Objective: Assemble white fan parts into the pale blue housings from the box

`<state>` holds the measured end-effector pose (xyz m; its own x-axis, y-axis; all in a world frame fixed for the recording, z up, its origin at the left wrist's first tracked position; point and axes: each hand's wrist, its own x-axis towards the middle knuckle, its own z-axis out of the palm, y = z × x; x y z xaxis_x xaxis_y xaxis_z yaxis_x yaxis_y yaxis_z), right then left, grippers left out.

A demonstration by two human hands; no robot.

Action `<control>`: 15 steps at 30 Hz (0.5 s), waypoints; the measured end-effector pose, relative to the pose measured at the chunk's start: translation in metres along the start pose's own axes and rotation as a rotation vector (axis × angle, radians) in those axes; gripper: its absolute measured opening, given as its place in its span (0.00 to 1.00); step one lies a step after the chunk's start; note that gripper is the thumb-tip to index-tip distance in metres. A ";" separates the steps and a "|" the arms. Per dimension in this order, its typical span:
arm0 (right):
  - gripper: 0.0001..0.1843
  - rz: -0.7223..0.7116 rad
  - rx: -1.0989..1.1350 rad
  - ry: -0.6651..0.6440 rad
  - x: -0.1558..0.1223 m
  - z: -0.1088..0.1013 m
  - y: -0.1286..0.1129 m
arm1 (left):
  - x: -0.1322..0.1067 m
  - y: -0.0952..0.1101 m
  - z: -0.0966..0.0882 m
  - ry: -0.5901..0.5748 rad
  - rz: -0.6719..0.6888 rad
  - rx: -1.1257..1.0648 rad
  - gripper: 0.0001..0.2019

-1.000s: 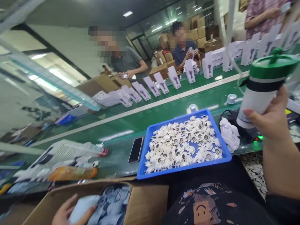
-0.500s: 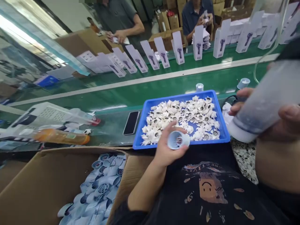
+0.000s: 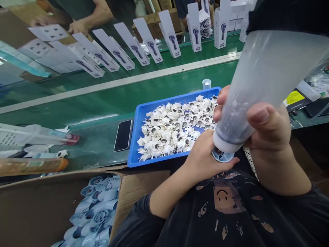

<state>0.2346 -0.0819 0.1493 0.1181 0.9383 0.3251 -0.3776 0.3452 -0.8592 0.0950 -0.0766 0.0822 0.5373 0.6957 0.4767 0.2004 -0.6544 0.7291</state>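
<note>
holding the big translucent bottle point(image 3: 259, 79) in our right hand point(image 3: 267, 132), fingers wrapped tight round its lower body, thumb on the near side. bottle is tilted, upper end up-right, lower end down-left. that lower end sits right on a small round part point(image 3: 222, 156), blue-white, which our left hand point(image 3: 203, 159) cups from below, fingers closed round it. part is mostly hidden by the bottle end; we see only its rim. both hands meet just in front of our chest, at the near edge of the blue tray point(image 3: 137, 137). tray sits on the worktop point(image 3: 97, 147) and is heaped with white impellers point(image 3: 169, 128). black phone point(image 3: 122, 135) lies flat just left of the tray. open cardboard box point(image 3: 46, 202) at lower left, holding a pile of blue-white housings point(image 3: 95, 212). beyond the tray runs the green belt point(image 3: 154, 99), with a row of white cartons point(image 3: 144, 43) standing tilted on its far side. small white cap point(image 3: 206, 83) stands just behind the tray's far rim. a co-worker's hand point(image 3: 77, 25) shows across the belt, top left.
</note>
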 end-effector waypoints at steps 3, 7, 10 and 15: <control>0.29 -0.010 -0.056 -0.005 0.001 0.000 -0.001 | 0.000 0.002 0.000 0.005 -0.021 -0.005 0.15; 0.29 -0.013 -0.055 0.017 0.005 0.004 0.008 | 0.001 0.005 0.003 -0.013 -0.102 0.014 0.17; 0.28 -0.042 -0.046 0.030 0.008 0.000 0.015 | -0.002 -0.002 0.003 -0.105 -0.188 0.013 0.23; 0.31 -0.026 -0.195 0.198 -0.001 -0.039 0.005 | -0.027 -0.049 -0.022 0.019 -0.384 0.023 0.28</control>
<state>0.2683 -0.0801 0.1292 0.3100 0.9083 0.2808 -0.1906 0.3487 -0.9176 0.0526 -0.0569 0.0443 0.4041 0.8967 0.1805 0.4024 -0.3515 0.8453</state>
